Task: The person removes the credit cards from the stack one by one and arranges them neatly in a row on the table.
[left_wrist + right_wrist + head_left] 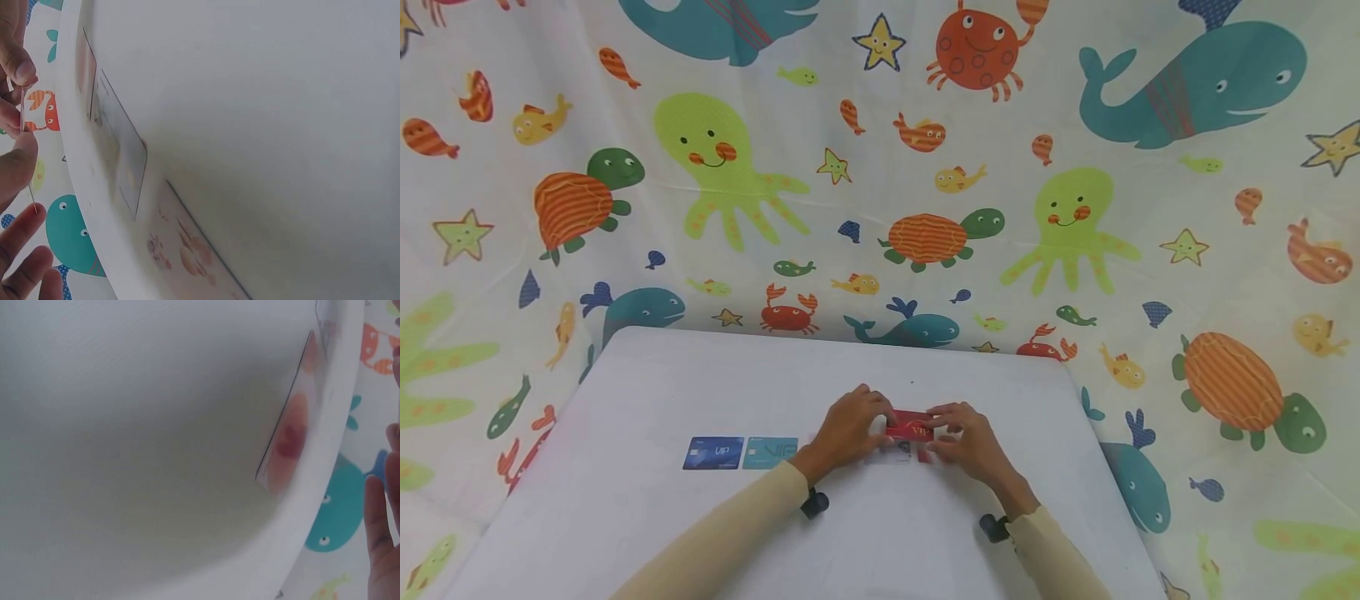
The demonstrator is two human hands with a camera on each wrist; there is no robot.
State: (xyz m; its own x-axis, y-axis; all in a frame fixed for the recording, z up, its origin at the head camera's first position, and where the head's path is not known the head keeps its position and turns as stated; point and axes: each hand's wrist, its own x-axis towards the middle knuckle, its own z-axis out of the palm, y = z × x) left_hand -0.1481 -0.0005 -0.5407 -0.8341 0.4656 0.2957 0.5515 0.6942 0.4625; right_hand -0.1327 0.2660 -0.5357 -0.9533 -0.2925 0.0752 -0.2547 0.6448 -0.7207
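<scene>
A red bank-style card (910, 425) printed "VIP" is held up over the table between both hands. My left hand (848, 427) pinches its left end between thumb and fingers; my right hand (970, 442) pinches its right end. In the left wrist view the held card (23, 109) appears edge-on as a thin line. Below it on the table lie a pale grey card (891, 453) and a card with a red part (924, 455), both partly covered by the hands and held card. The right wrist view shows a flat card with reddish print (287, 440).
On the white table (700, 533), a dark blue VIP card (713, 453) and a teal VIP card (767, 453) lie side by side, left of the hands. A card with brownish print (190, 250) lies nearest the left wrist camera. A sea-animal cloth (850, 208) hangs behind.
</scene>
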